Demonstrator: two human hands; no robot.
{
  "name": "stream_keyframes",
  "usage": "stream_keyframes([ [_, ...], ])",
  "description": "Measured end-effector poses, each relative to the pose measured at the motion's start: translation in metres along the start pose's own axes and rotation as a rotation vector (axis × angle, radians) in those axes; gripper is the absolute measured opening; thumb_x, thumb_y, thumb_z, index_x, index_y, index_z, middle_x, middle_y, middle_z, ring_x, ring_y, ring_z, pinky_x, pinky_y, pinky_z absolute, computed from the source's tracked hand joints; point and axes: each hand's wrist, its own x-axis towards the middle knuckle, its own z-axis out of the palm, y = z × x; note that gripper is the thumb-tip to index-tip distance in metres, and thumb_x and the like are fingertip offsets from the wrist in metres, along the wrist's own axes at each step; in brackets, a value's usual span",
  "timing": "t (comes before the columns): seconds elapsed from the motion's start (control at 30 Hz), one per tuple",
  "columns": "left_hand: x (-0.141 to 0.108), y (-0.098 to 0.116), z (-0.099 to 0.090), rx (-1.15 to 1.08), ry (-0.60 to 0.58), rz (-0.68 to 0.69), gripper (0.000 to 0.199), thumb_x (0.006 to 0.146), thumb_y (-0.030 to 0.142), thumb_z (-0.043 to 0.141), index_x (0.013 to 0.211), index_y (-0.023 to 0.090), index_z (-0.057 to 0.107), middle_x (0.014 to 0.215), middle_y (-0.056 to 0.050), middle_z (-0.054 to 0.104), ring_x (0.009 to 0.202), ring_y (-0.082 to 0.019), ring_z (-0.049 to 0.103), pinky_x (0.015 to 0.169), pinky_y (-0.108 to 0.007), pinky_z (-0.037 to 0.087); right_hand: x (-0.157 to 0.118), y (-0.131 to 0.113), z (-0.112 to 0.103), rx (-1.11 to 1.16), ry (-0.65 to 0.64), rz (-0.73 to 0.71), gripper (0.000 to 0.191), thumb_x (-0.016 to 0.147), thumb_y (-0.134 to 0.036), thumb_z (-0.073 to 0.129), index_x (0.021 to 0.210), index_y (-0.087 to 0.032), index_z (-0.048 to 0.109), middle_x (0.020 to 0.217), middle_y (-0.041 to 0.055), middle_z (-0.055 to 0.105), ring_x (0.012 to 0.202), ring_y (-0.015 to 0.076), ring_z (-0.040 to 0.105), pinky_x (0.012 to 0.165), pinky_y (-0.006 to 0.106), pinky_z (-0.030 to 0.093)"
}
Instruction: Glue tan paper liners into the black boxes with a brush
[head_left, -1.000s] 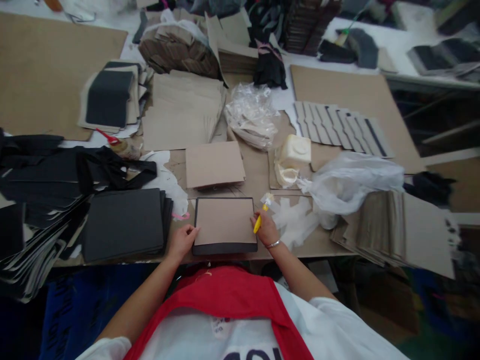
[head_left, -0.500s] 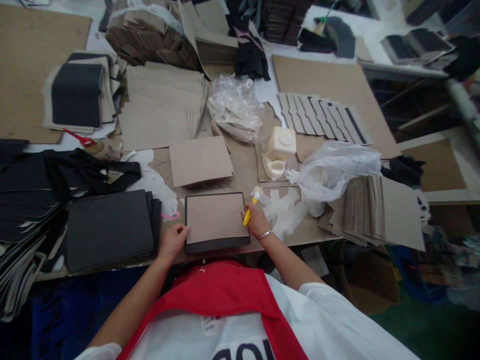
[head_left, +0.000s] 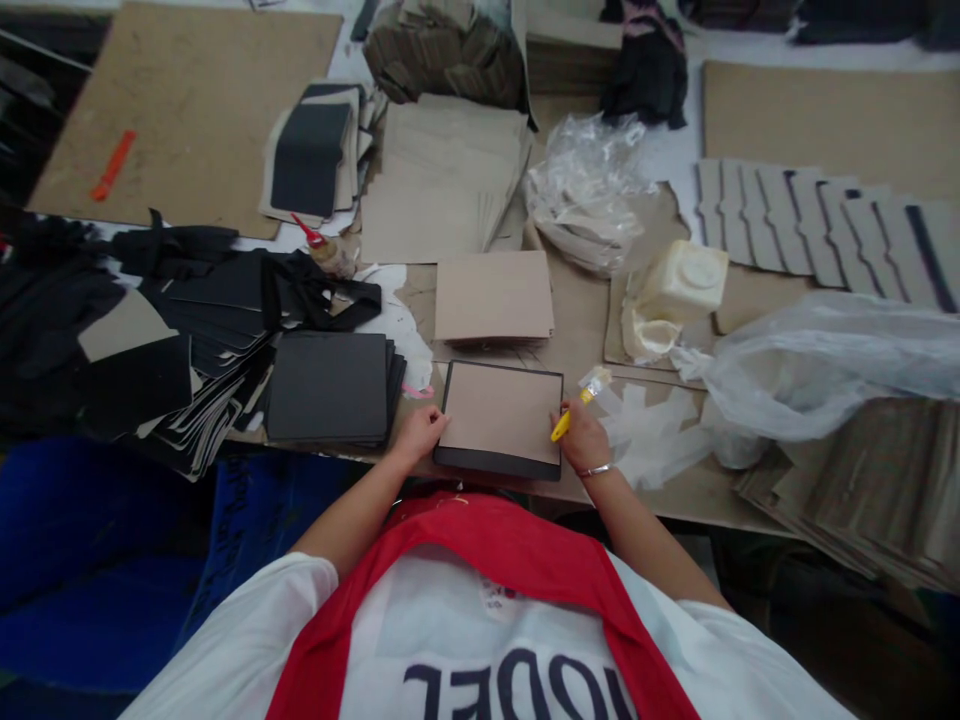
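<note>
A brown cardboard sheet (head_left: 501,410) lies on a slightly larger black panel (head_left: 496,463) at the table's front edge, leaving a dark border, widest along the near side. My left hand (head_left: 421,436) is closed, its fingertips pinching the sheet's left edge. At the right edge, my right hand (head_left: 585,438) grips a yellow-handled paintbrush (head_left: 562,426), bristles pointing away from me, while its fingertips touch the sheet. Just behind lies a small stack of brown cardboard sheets (head_left: 493,296). A stack of black panels (head_left: 327,388) is left of my left hand.
A cut-open whitish plastic jug (head_left: 686,283) stands behind my right hand, near pale tape strips (head_left: 651,430). Clear plastic bags (head_left: 817,360) and more cardboard (head_left: 877,490) lie rightward. A red-tipped bottle (head_left: 330,252) and black fabric (head_left: 60,310) are on the left.
The camera view has swung left, so the table's contents sit further right in the picture. Both hands keep their places on the sheet, and the brush stays in my right hand.
</note>
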Motion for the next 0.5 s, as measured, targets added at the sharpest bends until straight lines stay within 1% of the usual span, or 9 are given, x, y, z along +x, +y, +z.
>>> stream_keyframes([
  [0.1,-0.001,0.004,-0.010,0.164,-0.023,-0.010,0.032,0.081,0.043,0.052,0.063,0.017,0.060,0.064,-0.005,0.061,0.063,-0.017,0.054,0.060,-0.027,0.036,0.000,-0.001,-0.009,-0.050,0.005,0.019,0.030,0.083,-0.038,0.054,0.102,-0.015,0.055,0.075,0.0114,0.061,0.061,0.0202,0.054,0.054,0.030,0.033],
  [0.17,-0.003,0.006,-0.016,0.290,0.035,0.028,0.031,0.078,0.046,0.056,0.074,0.017,0.064,0.076,-0.009,0.064,0.073,-0.021,0.058,0.066,-0.030,0.041,0.001,-0.002,-0.023,-0.051,0.055,0.007,0.036,0.083,-0.044,0.052,0.104,-0.014,0.056,0.077,0.0124,0.062,0.062,0.0213,0.055,0.054,0.031,0.036],
  [0.23,-0.006,0.011,-0.018,0.389,0.126,0.163,0.029,0.078,0.041,0.059,0.093,0.016,0.064,0.093,-0.012,0.064,0.090,-0.025,0.058,0.078,-0.034,0.043,0.001,-0.004,-0.042,-0.001,0.136,-0.018,0.044,0.084,-0.047,0.048,0.112,-0.014,0.054,0.087,0.0135,0.063,0.062,0.0210,0.057,0.055,0.032,0.039],
  [0.3,-0.009,0.018,-0.013,0.437,0.160,0.383,0.028,0.081,0.028,0.057,0.107,0.017,0.061,0.111,-0.013,0.061,0.106,-0.026,0.054,0.091,-0.037,0.040,0.002,-0.009,-0.063,0.148,0.184,-0.033,0.047,0.087,-0.047,0.042,0.121,-0.015,0.048,0.089,0.0115,0.064,0.060,0.0182,0.057,0.055,0.031,0.042],
  [0.33,-0.011,0.022,-0.008,0.442,0.141,0.499,0.029,0.083,0.022,0.053,0.110,0.017,0.059,0.118,-0.013,0.059,0.112,-0.026,0.051,0.096,-0.038,0.038,0.004,-0.014,-0.072,0.279,0.171,-0.031,0.047,0.088,-0.047,0.039,0.122,-0.015,0.046,0.086,0.0095,0.063,0.058,0.0162,0.057,0.055,0.030,0.043],
  [0.4,-0.014,0.031,0.004,0.427,0.074,0.683,0.032,0.086,0.017,0.046,0.116,0.019,0.057,0.127,-0.012,0.055,0.120,-0.024,0.046,0.101,-0.039,0.034,0.010,-0.027,-0.081,0.602,0.073,-0.018,0.045,0.089,-0.049,0.038,0.117,-0.016,0.049,0.076,0.0044,0.062,0.054,0.0128,0.055,0.053,0.027,0.045],
  [0.43,-0.015,0.035,0.011,0.415,0.046,0.734,0.034,0.087,0.018,0.046,0.119,0.019,0.055,0.130,-0.012,0.053,0.123,-0.024,0.044,0.102,-0.039,0.034,0.014,-0.035,-0.081,0.752,0.002,-0.022,0.044,0.087,-0.051,0.041,0.112,-0.016,0.052,0.073,0.0022,0.060,0.052,0.0115,0.055,0.052,0.026,0.046],
  [0.47,-0.016,0.039,0.017,0.407,0.025,0.749,0.035,0.087,0.020,0.047,0.121,0.018,0.054,0.131,-0.013,0.052,0.124,-0.024,0.043,0.103,-0.039,0.034,0.019,-0.045,-0.078,0.864,-0.067,-0.038,0.042,0.085,-0.052,0.044,0.105,-0.017,0.055,0.070,0.0005,0.059,0.052,0.0104,0.054,0.051,0.024,0.046],
  [0.5,-0.017,0.041,0.023,0.404,0.010,0.739,0.037,0.086,0.024,0.050,0.123,0.018,0.053,0.131,-0.013,0.052,0.125,-0.025,0.043,0.102,-0.040,0.034,0.025,-0.055,-0.071,0.928,-0.124,-0.062,0.040,0.082,-0.052,0.048,0.099,-0.017,0.058,0.068,-0.0008,0.058,0.052,0.0097,0.053,0.050,0.023,0.045],
])
